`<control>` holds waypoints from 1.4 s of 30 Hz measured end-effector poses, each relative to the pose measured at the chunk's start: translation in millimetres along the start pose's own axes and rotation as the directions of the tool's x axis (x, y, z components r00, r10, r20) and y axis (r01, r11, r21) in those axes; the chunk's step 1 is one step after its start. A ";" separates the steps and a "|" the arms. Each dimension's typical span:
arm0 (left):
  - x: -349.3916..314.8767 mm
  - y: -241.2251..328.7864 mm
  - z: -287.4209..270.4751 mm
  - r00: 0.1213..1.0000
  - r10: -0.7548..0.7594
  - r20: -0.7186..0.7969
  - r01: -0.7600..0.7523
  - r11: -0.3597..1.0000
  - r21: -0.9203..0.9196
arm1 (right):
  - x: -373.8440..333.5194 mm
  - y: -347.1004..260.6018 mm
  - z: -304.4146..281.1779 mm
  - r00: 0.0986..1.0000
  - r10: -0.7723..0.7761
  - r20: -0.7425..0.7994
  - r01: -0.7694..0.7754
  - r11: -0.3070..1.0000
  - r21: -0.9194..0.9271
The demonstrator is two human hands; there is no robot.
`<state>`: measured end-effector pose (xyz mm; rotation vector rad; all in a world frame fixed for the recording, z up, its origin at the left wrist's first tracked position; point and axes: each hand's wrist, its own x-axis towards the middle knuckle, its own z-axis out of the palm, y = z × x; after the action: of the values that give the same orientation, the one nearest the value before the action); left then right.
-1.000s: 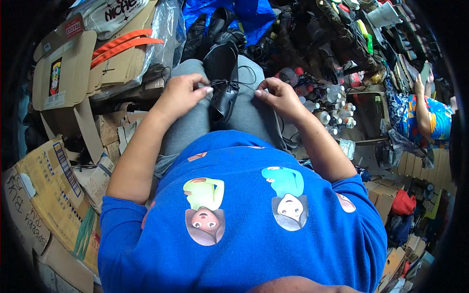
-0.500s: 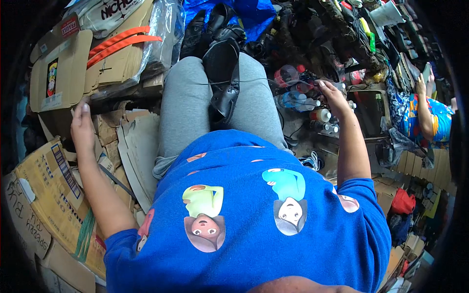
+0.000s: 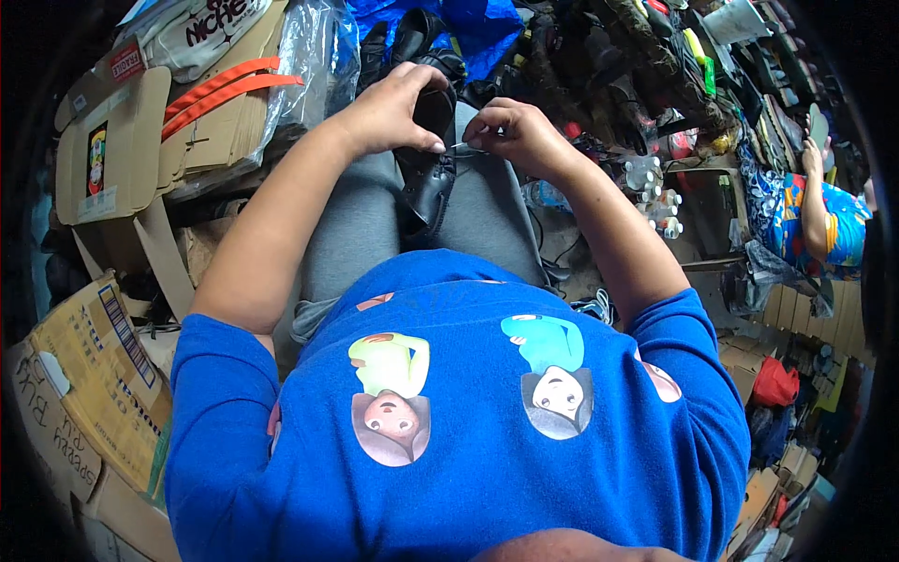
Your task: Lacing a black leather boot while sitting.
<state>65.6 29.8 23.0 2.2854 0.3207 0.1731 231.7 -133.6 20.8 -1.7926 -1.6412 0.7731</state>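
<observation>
Black shoe (image 3: 431,195), glossy, smooth, against grey trousers (image 3: 351,229), left hand (image 3: 389,110) spread over it, right hand (image 3: 510,134) pinched closed

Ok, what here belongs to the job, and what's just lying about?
Job: black shoe; left hand on it; right hand pinching something too thin to identify.
Lying about: orange strips; plastic bottles; blue sheet.

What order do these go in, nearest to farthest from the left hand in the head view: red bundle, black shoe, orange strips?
1. Black shoe: on the lap, beneath the left hand.
2. Orange strips: left, on cardboard.
3. Red bundle: lower right.
</observation>
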 end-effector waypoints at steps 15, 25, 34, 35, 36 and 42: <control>21.5 6.1 -6.1 0.945 0.078 0.319 -0.111 0.990 0.088 | -1.5 13.8 15.2 0.982 -0.188 -0.010 0.188 0.981 0.048; 20.1 -13.1 -7.2 0.800 0.048 0.598 0.122 0.963 -0.241 | -29.4 1.1 35.3 0.960 -0.162 -0.227 0.159 0.987 -0.034; 18.2 -14.8 -7.7 0.750 0.056 0.659 0.109 0.972 -0.207 | -34.7 -11.4 35.6 0.951 -0.220 -0.217 0.177 0.964 -0.199; 17.9 -15.5 -7.4 0.751 0.058 0.658 0.108 0.972 -0.208 | -34.8 -14.0 34.8 0.951 -0.233 -0.202 0.182 0.954 -0.239; 17.8 -16.2 -6.9 0.750 0.070 0.658 0.099 0.971 -0.216 | -34.8 -16.5 34.0 0.951 -0.244 -0.188 0.187 0.942 -0.278; 17.3 -16.7 -4.5 0.758 0.064 0.649 0.094 0.974 -0.205 | -33.3 -42.1 28.2 0.990 -0.135 -0.042 0.100 0.877 -0.470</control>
<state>78.3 48.7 13.9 1.9620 -0.0530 -0.5737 180.4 -162.8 34.7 -1.9828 -1.9870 0.2580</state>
